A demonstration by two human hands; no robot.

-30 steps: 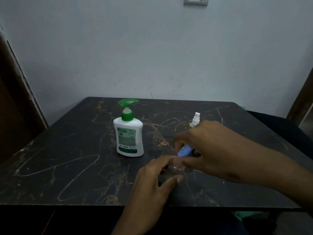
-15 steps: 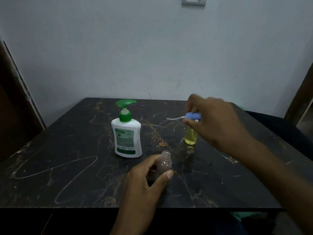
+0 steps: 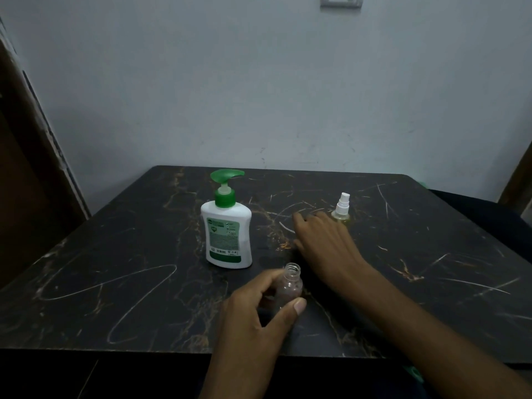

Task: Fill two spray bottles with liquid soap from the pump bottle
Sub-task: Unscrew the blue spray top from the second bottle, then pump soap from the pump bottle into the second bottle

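My left hand grips the uncapped clear bottle upright on the bench. My right hand lies flat and relaxed, between the pump bottle and the yellow spray bottle.

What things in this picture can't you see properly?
Head view only:
- Blue spray cap: not seen; the flat right hand may cover it.
- Yellow spray bottle with white nozzle: lower body hidden behind that hand.
- Small clear open-necked bottle: its base is hidden by the left hand gripping it; whether it holds soap is unclear in the dim light.
- White pump bottle with green pump: label print too small to read.
- Wall switch plate: cut off by the top edge.
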